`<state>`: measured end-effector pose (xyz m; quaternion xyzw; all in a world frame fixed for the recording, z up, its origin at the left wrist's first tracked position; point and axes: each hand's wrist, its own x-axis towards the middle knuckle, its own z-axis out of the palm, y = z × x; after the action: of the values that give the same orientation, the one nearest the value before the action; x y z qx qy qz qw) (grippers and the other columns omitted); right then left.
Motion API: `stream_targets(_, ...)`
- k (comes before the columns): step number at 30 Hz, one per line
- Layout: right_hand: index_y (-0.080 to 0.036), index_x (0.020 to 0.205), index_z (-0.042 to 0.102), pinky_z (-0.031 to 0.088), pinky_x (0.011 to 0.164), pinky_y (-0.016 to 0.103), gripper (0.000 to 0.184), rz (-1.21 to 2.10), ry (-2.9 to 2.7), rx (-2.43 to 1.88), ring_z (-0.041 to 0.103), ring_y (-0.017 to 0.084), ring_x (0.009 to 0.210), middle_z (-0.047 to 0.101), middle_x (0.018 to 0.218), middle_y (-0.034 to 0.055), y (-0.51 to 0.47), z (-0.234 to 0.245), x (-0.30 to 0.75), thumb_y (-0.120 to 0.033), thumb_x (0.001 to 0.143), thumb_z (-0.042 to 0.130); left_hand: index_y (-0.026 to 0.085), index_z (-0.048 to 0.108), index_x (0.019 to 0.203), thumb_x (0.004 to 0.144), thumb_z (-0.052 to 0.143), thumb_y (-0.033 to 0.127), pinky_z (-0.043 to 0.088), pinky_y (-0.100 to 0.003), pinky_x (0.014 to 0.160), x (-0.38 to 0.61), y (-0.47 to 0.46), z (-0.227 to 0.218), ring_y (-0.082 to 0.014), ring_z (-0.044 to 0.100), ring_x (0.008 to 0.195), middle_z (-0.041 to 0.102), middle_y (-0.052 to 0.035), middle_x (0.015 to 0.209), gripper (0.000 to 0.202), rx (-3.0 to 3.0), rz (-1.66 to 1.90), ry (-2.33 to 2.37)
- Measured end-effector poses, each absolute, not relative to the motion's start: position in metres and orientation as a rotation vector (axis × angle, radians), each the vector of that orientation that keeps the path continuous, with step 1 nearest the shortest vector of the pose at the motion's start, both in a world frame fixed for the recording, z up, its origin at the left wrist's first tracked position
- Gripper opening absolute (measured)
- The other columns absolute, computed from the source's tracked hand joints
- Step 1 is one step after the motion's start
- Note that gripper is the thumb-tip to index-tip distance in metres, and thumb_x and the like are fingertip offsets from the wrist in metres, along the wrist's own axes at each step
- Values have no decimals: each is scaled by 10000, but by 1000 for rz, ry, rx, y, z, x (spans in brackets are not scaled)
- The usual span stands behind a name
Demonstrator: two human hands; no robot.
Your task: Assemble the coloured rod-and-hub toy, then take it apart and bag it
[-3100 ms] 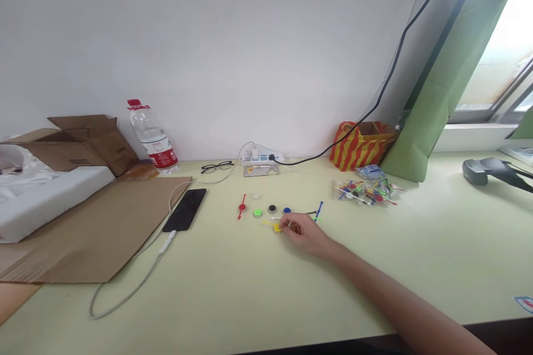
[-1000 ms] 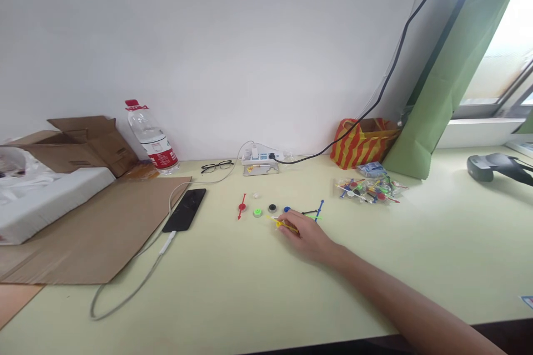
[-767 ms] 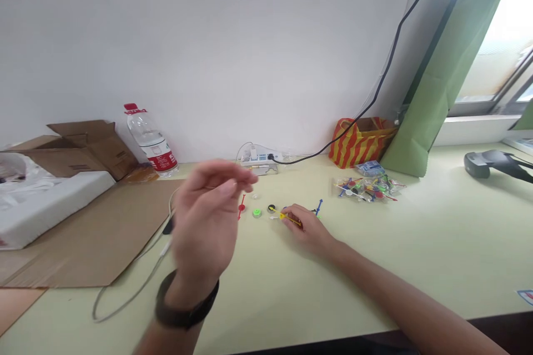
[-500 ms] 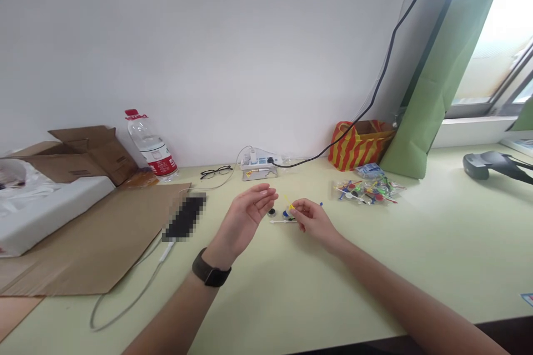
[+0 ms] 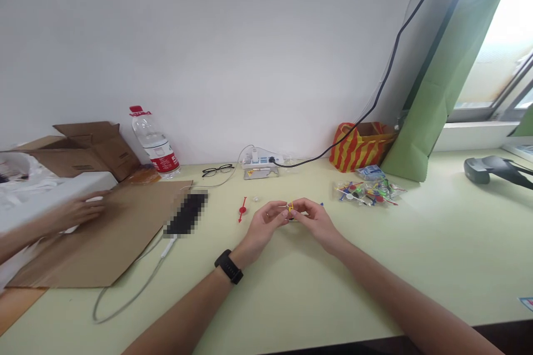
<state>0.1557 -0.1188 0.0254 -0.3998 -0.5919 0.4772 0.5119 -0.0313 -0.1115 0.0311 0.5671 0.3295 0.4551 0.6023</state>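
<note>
My left hand (image 5: 265,226) and my right hand (image 5: 315,226) meet above the middle of the table. Thumbs and fingers of both are pinched around a small yellow plastic piece (image 5: 291,207), and the fingers hide most of it. Small parts below the fingertips are largely covered. A blue tip (image 5: 321,204) pokes out behind my right hand. To the left of my left hand lies a red arrow-shaped piece (image 5: 242,209) with a round middle, and a small clear piece (image 5: 255,199) is near it.
Bags of colourful plastic parts (image 5: 366,193) lie at the right. Behind stand a power strip (image 5: 262,160), glasses (image 5: 218,170) and a bottle (image 5: 160,150). A blurred-out dark device (image 5: 186,213) with a cable is on the left. Another person's hand (image 5: 81,209) is over the cardboard (image 5: 125,233).
My left hand has come from open to closed and moved right to meet my right hand at the yellow piece. The red piece is now uncovered. Another person's hand has appeared at left.
</note>
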Motion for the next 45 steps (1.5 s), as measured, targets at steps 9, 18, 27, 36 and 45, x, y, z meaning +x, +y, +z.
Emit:
stream_targets(9, -214, 1027, 699, 488, 757, 325, 368, 1062, -1551, -984, 602, 201, 875, 691, 972, 58, -115, 22, 154, -550, 880, 675, 184, 751, 1084, 887, 751, 374, 527, -419, 1002, -39, -106, 31, -241, 679, 1033, 735, -95, 1123, 274, 1277, 1056, 738)
stream_targets(18, -247, 1210, 619, 425, 640, 301, 404, 936, -1630, -1006, 541, 181, 743, 583, 840, 19, -122, 23, 158, -553, 949, 579, 182, 747, 1022, 827, 824, 393, 517, -321, 893, -41, -107, 35, -170, 649, 888, 712, -61, 968, 298, 1264, 1047, 785)
stream_targets(27, -211, 995, 689, 442, 648, 294, 371, 1290, -1659, -859, 518, 140, 672, 612, 807, 12, -125, 31, 156, -569, 938, 608, 167, 758, 1064, 792, 855, 400, 539, -356, 907, -43, -104, 31, -189, 663, 903, 721, -74, 984, 371, 1255, 1126, 861)
stream_targets(36, -215, 1048, 690, 408, 589, 291, 444, 1274, -1512, -937, 487, 143, 616, 578, 713, -3, -123, 31, 158, -624, 882, 646, 163, 769, 1053, 788, 857, 413, 532, -347, 905, -44, -101, 29, -196, 680, 907, 750, -86, 973, 374, 1244, 1108, 860)
stream_targets(45, -230, 901, 695, 319, 580, 298, 457, 1236, -1515, -970, 363, 132, 561, 457, 645, -31, -125, 33, 164, -657, 930, 535, 164, 788, 1034, 765, 875, 410, 529, -332, 837, -46, -102, 33, -199, 669, 868, 754, -93, 938, 375, 1294, 1104, 852)
